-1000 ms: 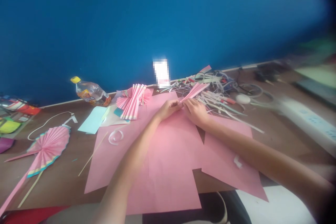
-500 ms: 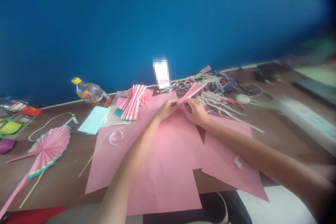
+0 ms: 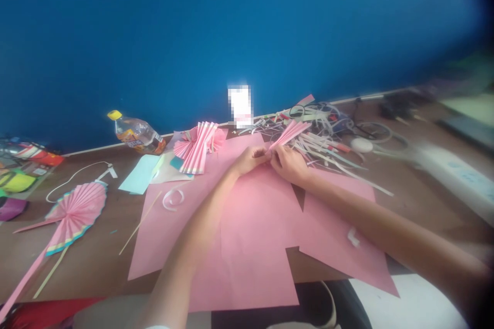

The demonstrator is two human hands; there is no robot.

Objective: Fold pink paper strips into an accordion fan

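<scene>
While both hands meet, they pinch a folded pink paper fan (image 3: 289, 133).
Left hand (image 3: 250, 158) and right hand (image 3: 288, 163) close fingers on its narrow end, above pink sheets (image 3: 247, 236).

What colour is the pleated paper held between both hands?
Pink; the pleated paper shows best in the head view.

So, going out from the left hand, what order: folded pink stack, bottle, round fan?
1. Folded pink stack, just left of the left hand.
2. Bottle, farther left, at the back.
3. Round fan, far left, nearer the front.

Head view, down over table (image 3: 96, 247)
</scene>
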